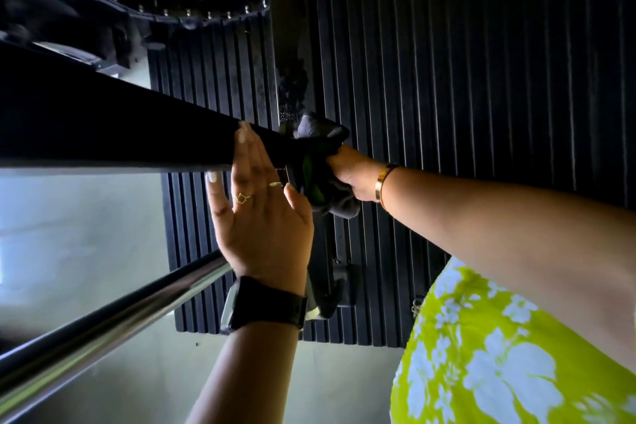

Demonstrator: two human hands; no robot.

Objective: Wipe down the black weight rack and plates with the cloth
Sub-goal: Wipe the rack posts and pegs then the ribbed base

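Chrome tubing point(113, 323) is slanting up from the lower left, below the black rack beam point(120, 127), and passing behind my left wrist. The beam is lying with its long axis running from the left edge toward the middle, its upper edge sloping down as it narrows to the right. My left hand point(261, 213) is resting flat against the beam's right end, fingers straight and holding nothing, with a black watch point(265, 303) on the wrist. Just right of the beam's end, the dark cloth point(320, 155) is bunching against it, and my right hand point(354, 175) is gripping it in a closed fist. Behind the beam, ribbed black plates point(447, 79) are standing edge-on, grooves running top to bottom.
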